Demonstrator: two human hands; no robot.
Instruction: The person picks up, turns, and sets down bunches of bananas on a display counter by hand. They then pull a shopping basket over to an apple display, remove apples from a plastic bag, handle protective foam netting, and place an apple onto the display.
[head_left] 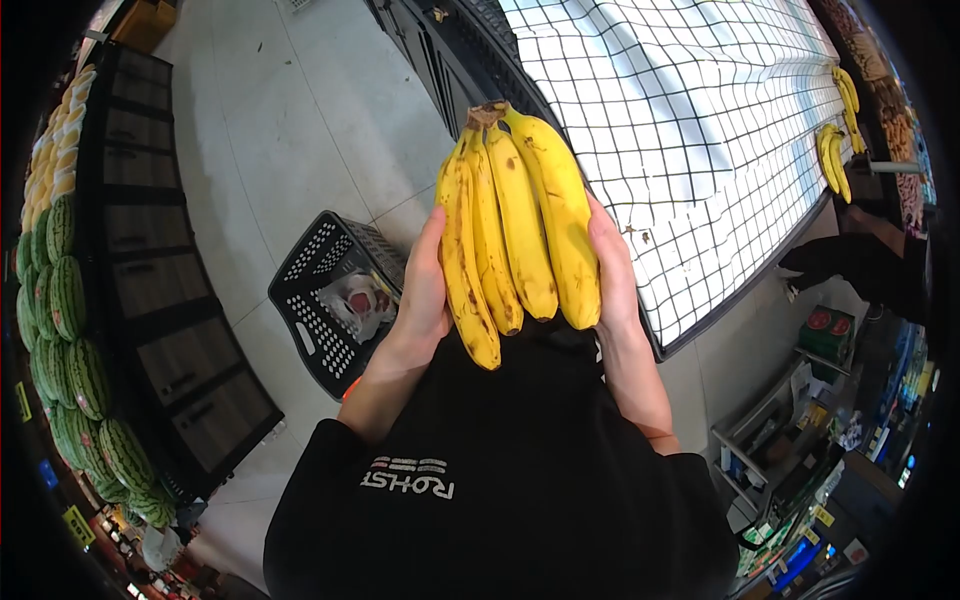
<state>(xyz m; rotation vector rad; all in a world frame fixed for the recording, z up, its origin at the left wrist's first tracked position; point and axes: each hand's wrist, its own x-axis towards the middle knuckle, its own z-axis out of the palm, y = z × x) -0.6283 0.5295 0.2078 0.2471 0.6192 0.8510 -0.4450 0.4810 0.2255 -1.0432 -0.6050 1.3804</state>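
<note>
**Banana bunch (515, 220) up, not set down yet**

Got it clasped between the fingers of my left hand (428, 285) and right hand (614, 265), stem (487, 113) pointing away. Picking up looks done, putting down isn't. Black basket (372, 245) sits left of my left fingers, something bagged (360, 300) inside.

The left hand (426, 290) and right hand (614, 275) are held out before the body, set apart, with palms turned inward and thumbs pointed forward. The fingers are mostly hidden underneath. The left forearm (383, 388) and right forearm (640, 388) are bared and angled inward.
</note>
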